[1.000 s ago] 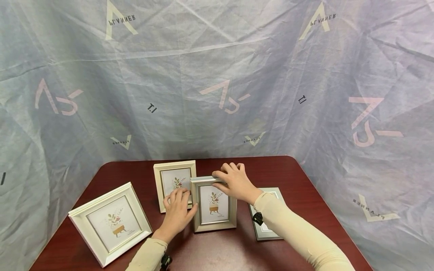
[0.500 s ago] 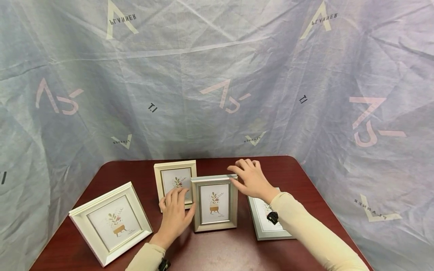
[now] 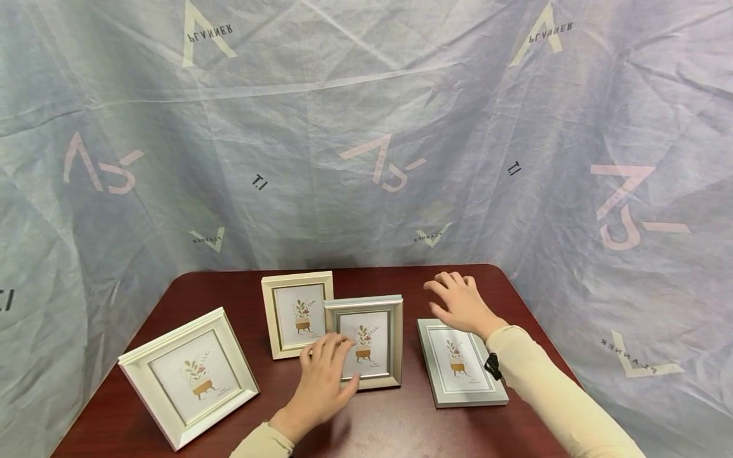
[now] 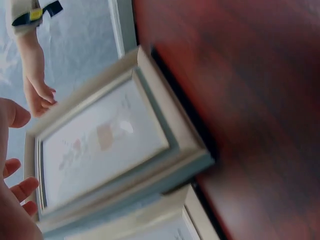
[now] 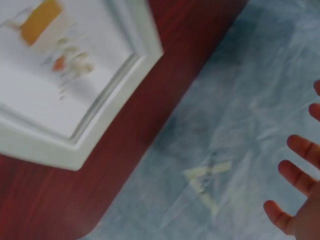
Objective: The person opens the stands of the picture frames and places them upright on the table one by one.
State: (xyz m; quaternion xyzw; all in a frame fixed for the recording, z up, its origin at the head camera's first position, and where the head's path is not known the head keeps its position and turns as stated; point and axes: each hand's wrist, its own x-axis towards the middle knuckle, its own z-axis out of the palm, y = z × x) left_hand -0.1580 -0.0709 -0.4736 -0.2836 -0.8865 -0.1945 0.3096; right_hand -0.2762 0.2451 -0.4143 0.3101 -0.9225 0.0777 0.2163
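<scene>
A silver-champagne picture frame (image 3: 395,343) with a potted-plant print stands upright mid-table. My left hand (image 3: 321,378), fingers relaxed and holding nothing, hovers in front of its lower left part in the head view; the same frame (image 4: 150,95) fills much of the left wrist view. To the right, a grey-green picture frame (image 3: 429,362) lies flat, face up. Above its far edge my right hand (image 3: 464,305) is held in the air with loosely bent fingers, nothing in them. In the right wrist view this grey-green frame (image 5: 112,117) lies apart from the right fingers (image 5: 297,175).
A cream picture frame (image 3: 269,318) stands behind the silver-champagne one, partly overlapped by it. At front left a larger pearl-white frame (image 3: 143,388) stands angled. All are on a dark red table (image 3: 458,432), with a grey printed cloth (image 3: 321,95) hanging behind and at both sides.
My right hand has let go of the silver-champagne frame's top edge and moved right over the grey-green frame. The left hand has drifted right and nearer, across the silver-champagne frame's front.
</scene>
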